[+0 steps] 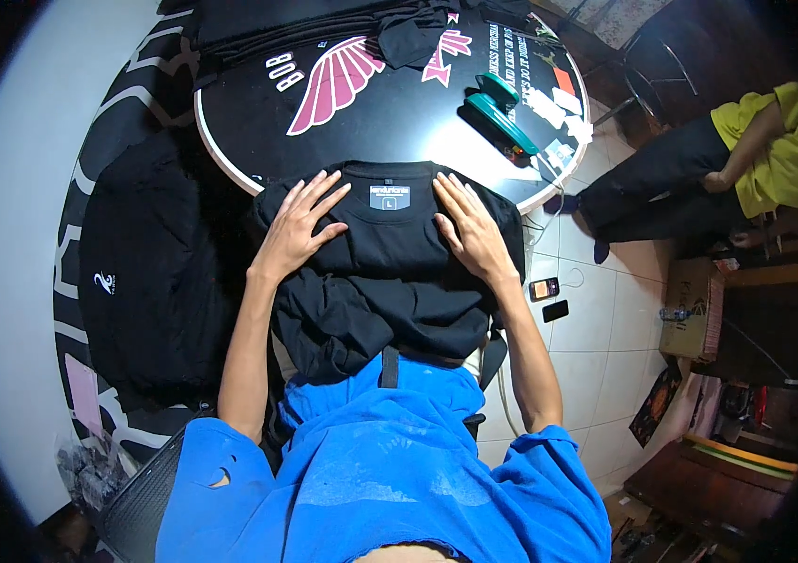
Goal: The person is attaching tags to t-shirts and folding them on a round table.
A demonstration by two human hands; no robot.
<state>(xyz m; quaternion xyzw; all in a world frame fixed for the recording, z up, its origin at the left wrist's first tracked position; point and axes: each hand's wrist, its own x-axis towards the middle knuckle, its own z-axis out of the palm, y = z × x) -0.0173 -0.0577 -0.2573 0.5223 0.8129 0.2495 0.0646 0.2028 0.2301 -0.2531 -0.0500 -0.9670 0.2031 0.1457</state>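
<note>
While I watch through the head camera, both hands lie flat and open on a black T-shirt that sits at the near edge of a round black table and spills off it toward the lap. My left hand presses on the shirt's left shoulder area, fingers spread and pointing up toward the collar; nothing is pinched in it. My right hand rests the same way on the right shoulder area, palm down, fingers splayed, gripping nothing. The two hands are apart, one on each side of the neck opening, where a small grey label shows between them. The lower part of the shirt bunches in folds over the table edge, just above a blue shirt worn by the person.

On the tabletop beyond the T-shirt I see a pink wing design, and to the right a green stapler-like tool lying well apart from the hands. A stack of dark folded garments lies at the far side of the table. Left of the table, another black garment is spread out. On the tiled floor to the right lie two phones, and further right a person in a yellow-green top sits.
</note>
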